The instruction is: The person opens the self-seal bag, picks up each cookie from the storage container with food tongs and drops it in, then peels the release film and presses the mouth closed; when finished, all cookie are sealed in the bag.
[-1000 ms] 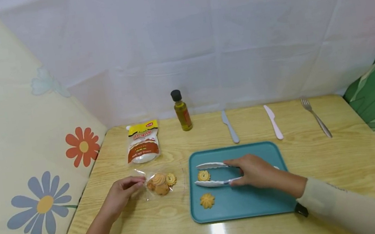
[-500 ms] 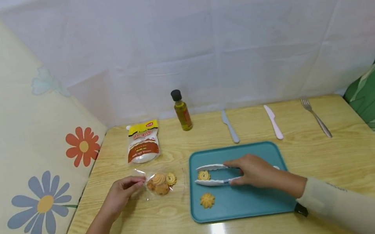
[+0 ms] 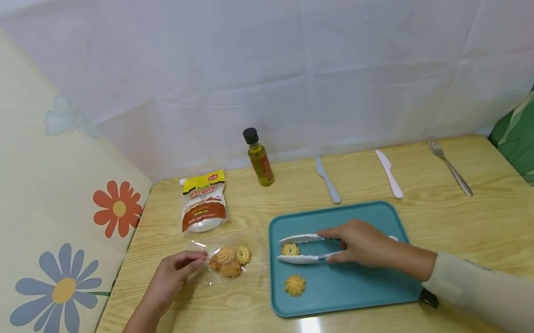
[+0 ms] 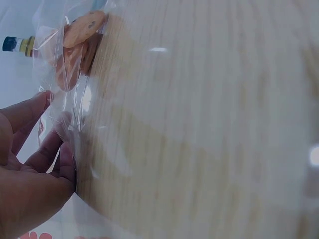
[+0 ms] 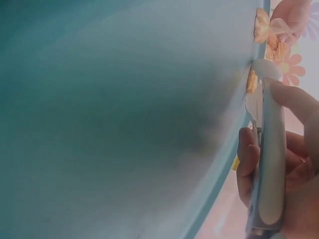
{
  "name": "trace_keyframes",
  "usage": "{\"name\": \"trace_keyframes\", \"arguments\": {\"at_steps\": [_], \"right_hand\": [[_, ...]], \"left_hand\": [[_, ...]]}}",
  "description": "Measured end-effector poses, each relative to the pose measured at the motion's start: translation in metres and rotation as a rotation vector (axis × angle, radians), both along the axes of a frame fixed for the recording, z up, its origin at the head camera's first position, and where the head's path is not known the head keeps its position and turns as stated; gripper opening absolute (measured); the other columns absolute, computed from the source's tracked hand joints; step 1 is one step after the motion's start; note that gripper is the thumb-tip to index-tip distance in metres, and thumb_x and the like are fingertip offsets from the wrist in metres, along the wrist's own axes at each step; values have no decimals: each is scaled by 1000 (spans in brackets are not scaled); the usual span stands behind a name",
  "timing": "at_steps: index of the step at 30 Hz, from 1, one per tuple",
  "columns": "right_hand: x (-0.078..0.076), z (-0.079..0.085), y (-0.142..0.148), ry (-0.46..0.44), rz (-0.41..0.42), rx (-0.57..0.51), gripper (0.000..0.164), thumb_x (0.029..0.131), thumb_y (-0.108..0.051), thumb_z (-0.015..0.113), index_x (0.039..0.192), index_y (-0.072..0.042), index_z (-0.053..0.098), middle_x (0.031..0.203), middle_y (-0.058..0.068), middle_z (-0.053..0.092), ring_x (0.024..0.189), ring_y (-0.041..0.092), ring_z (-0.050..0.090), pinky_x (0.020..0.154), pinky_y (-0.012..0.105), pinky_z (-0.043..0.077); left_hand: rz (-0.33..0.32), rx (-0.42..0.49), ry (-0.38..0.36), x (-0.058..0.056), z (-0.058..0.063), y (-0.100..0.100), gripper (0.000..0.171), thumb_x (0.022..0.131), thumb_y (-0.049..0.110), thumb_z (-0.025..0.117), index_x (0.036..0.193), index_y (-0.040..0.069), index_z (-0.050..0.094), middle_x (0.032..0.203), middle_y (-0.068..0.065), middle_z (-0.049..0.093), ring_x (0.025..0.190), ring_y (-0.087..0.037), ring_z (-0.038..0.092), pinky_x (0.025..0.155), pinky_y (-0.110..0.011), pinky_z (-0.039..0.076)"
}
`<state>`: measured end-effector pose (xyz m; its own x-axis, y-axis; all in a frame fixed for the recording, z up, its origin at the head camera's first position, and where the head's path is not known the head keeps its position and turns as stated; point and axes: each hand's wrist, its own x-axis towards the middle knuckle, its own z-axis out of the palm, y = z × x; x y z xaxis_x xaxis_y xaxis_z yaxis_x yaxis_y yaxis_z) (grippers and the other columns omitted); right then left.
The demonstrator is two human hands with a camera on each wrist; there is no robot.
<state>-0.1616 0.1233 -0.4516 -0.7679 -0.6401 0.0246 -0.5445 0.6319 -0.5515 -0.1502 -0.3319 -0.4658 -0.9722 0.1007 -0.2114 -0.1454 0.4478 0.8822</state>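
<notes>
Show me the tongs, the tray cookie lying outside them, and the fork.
Tongs [image 3: 305,260]: head view, near arm's white end.
Outside cookie [image 3: 295,285]: head view, middle of its ridged top.
Fork [image 3: 452,168]: head view, upper part of its handle.

White tongs [image 3: 302,260] parted around golden cookie [image 3: 290,250] on teal tray [image 3: 348,285], clear cookie bag [image 3: 255,259] alongside
</notes>
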Motion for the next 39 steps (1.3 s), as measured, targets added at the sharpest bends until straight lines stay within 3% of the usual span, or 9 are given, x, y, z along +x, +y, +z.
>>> {"name": "trace_keyframes", "arguments": {"at_steps": [14, 22, 39], "right_hand": [[-3, 4, -5, -14, 1, 21, 55, 93, -32, 79, 140, -8, 64, 65, -13, 52, 56, 2, 41, 53, 23, 34], [-3, 6, -6, -33, -7, 68, 63, 88, -34, 83, 142, -10, 63, 65, -13, 53, 58, 3, 44, 54, 23, 36], [-2, 6, -4, -3, 42, 43, 52, 93, -31, 79, 139, -9, 66, 66, -13, 54, 57, 1, 42, 54, 23, 35]], "left_hand": [[-4, 4, -5, 0, 1, 0, 26, 106, 14, 59, 122, -3, 71, 130, -14, 68, 109, 1, 59, 91, -16, 50], [-2, 1, -10, 0, 1, 0, 26, 106, 13, 59, 122, -3, 71, 129, -12, 69, 109, 0, 59, 91, -17, 50], [5, 9, 6, -1, -2, -2, 25, 105, 13, 61, 120, -4, 72, 129, -10, 69, 109, 3, 59, 91, -16, 50]]}}
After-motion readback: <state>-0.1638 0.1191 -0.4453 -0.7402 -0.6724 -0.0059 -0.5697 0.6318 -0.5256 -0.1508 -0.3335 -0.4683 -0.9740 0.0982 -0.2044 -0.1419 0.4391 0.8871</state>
